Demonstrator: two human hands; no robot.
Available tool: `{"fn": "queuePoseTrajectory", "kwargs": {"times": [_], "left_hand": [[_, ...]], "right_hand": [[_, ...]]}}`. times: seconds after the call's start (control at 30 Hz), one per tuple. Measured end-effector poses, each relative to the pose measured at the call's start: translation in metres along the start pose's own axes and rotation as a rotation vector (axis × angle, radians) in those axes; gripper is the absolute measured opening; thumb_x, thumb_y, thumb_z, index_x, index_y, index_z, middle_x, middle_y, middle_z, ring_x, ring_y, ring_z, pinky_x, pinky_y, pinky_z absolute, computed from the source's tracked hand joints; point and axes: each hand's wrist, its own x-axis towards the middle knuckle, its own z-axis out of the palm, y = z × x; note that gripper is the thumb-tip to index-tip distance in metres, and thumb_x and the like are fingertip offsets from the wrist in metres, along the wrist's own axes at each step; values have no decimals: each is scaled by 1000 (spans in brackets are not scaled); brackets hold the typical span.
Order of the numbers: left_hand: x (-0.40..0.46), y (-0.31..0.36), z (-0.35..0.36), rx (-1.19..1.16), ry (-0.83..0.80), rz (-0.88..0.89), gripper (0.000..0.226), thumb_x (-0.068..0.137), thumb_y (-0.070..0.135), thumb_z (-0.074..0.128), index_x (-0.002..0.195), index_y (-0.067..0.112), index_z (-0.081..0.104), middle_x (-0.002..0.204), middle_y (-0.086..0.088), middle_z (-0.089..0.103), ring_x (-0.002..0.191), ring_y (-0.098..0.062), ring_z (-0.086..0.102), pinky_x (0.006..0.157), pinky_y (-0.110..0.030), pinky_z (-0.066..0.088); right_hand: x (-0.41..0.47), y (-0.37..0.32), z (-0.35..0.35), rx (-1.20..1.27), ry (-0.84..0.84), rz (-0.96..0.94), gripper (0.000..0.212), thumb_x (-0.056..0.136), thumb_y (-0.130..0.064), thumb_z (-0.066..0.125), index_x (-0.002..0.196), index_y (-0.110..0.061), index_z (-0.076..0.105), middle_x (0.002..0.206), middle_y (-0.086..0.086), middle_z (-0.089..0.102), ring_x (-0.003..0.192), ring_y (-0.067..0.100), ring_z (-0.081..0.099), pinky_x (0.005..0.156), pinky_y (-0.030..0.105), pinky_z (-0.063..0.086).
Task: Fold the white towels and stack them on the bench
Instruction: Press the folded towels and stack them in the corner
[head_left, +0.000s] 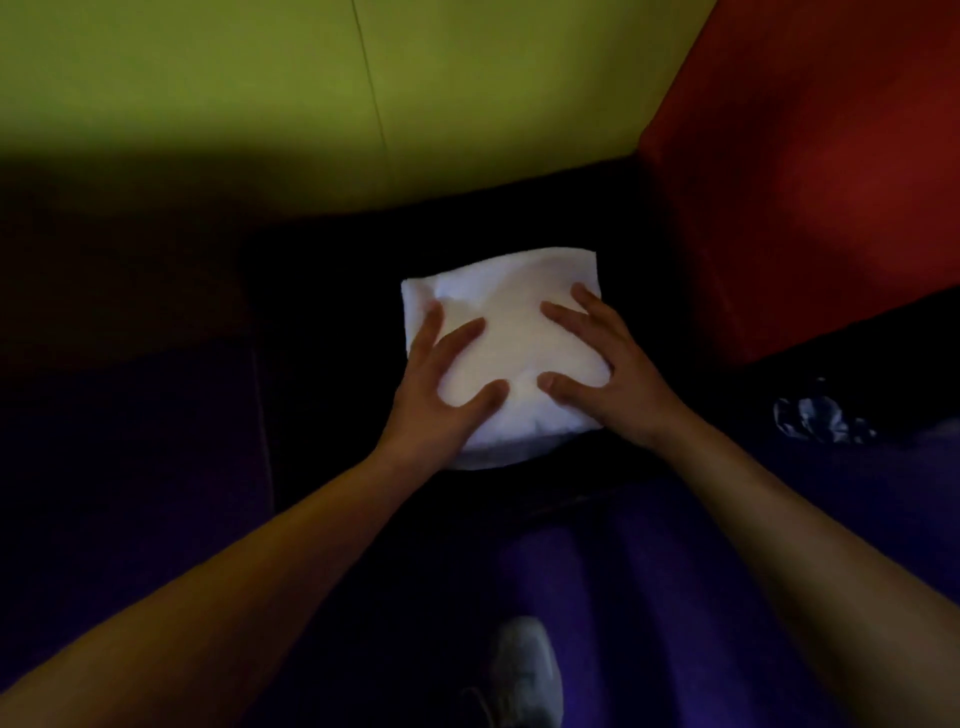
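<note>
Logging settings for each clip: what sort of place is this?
Probably a dim indoor play or lounge area: bright green wall, red padded block, dark bench where both hands press a folded white towel.

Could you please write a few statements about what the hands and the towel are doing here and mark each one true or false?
1. Both hands rest on the folded white towel. True: the left hand and the right hand lie on it with spread fingers.
2. The towel hangs in the air between the hands. False: it lies on the dark bench.
3. The right hand holds a crumpled foil-like object. False: that object lies apart, to the right of the towel.
4. A white shoe shows at the bottom of the view. True.
5. The wall behind the bench is blue. False: it is yellow-green, with a red panel on the right.
</note>
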Motion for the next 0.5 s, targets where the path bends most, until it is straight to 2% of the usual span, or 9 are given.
{"fn": "queuePoseTrajectory", "kwargs": {"times": [0.07,0.13,0.27,0.3,0.4,0.5], "left_hand": [[8,-22,16,-19,5,-2,63,83,29,80,139,40,51,162,13,18,143,1,23,109,-14,25],[16,-38,28,-31,12,13,64,82,34,80,140,39,52,161,13,19,143,-1,25,113,-19,25],[37,-50,46,-56,9,66,69,72,58,67,138,44,49,162,13,19,145,-2,25,114,-15,23],[42,-54,51,-72,15,74,68,72,58,66,136,48,47,162,13,19,146,-3,25,114,-16,23],[51,-73,77,-104,-36,64,70,78,49,72,136,58,34,163,13,11,146,-5,22,120,-27,24],[52,-92,104,85,-159,-84,80,91,43,68,155,38,21,155,20,-8,149,-8,5,124,-39,14]], "right_hand": [[11,22,7,-23,-2,-11,70,84,-38,76,146,-44,44,163,-17,15,143,-3,19,106,8,20],[20,38,12,-53,6,-25,70,83,-38,77,146,-42,45,163,-14,18,145,0,19,111,13,19],[35,57,9,-103,42,-42,69,84,-35,76,146,-38,46,164,-11,18,146,2,18,108,3,13],[39,62,9,-134,45,-42,69,86,-36,75,147,-38,44,165,-9,16,147,4,17,111,7,13],[51,77,15,-407,-80,58,67,96,-49,57,155,-43,26,168,-7,-4,153,21,3,124,34,9],[58,86,30,-766,-301,208,67,102,-58,33,157,-44,-3,166,-3,-20,153,32,-10,123,45,0]]}}
